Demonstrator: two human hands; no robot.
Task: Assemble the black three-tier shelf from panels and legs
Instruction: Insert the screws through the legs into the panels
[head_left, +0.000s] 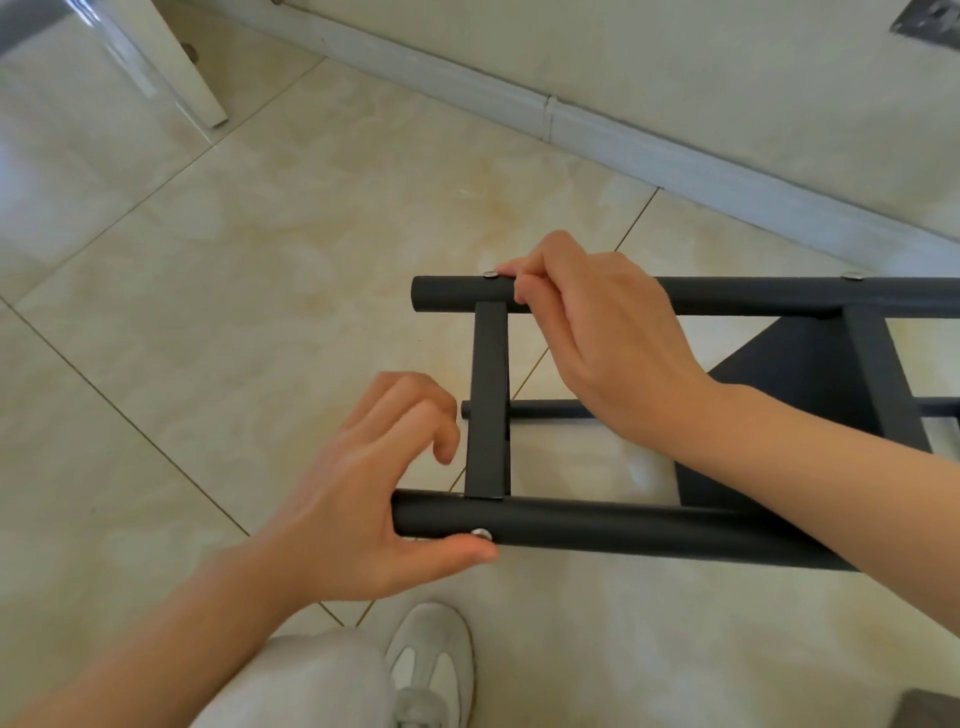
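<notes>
Gripping: right hand (597, 332) clamps upper leg (457, 293); left hand (363, 499) cups lower leg (597, 525).
Done: end panel (488, 395) and second panel (831, 384) look screwed on.
Left: third tier out of view.

The shelf (810, 364) is laid sideways on the floor (260, 260); a panel (488, 400) is fixed, apparently, between near leg (623, 525) and far leg (457, 293).
</notes>
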